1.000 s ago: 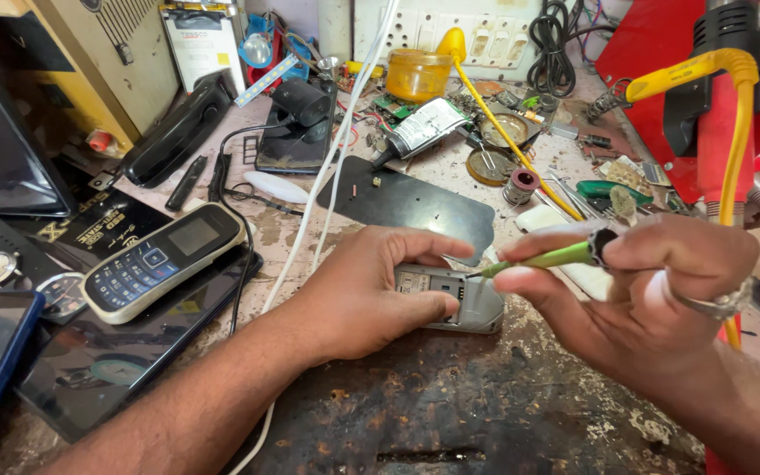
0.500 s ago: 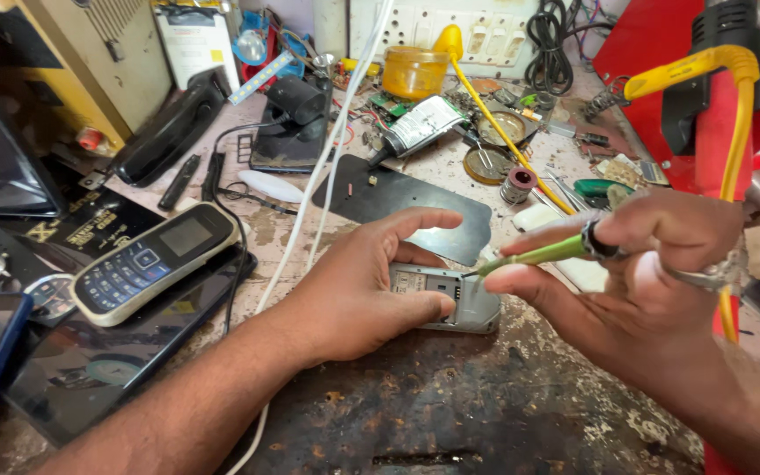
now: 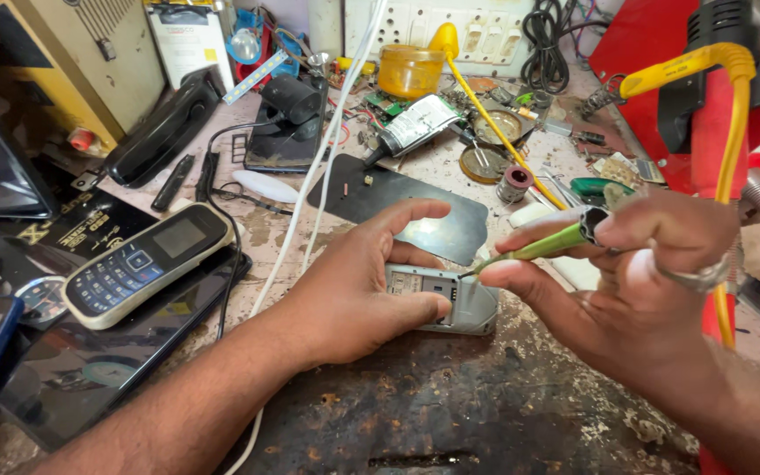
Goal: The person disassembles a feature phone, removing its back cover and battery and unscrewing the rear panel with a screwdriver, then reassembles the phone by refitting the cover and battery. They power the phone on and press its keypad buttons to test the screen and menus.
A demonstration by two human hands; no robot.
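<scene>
Pinning the small grey opened phone body (image 3: 450, 303) at frame centre, the left hand (image 3: 358, 295) lies flat-fingered while the right hand (image 3: 635, 281) pinches a slim green screwdriver (image 3: 534, 249) slanting down-left from the right onto its near edge.

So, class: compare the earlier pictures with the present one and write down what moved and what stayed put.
Very little changed. The right hand shifted slightly while working the green screwdriver, its tip staying at the opened grey phone. The left hand kept pressing that phone to the bench. The keypad phone and dark metal plate lie as before.
</scene>
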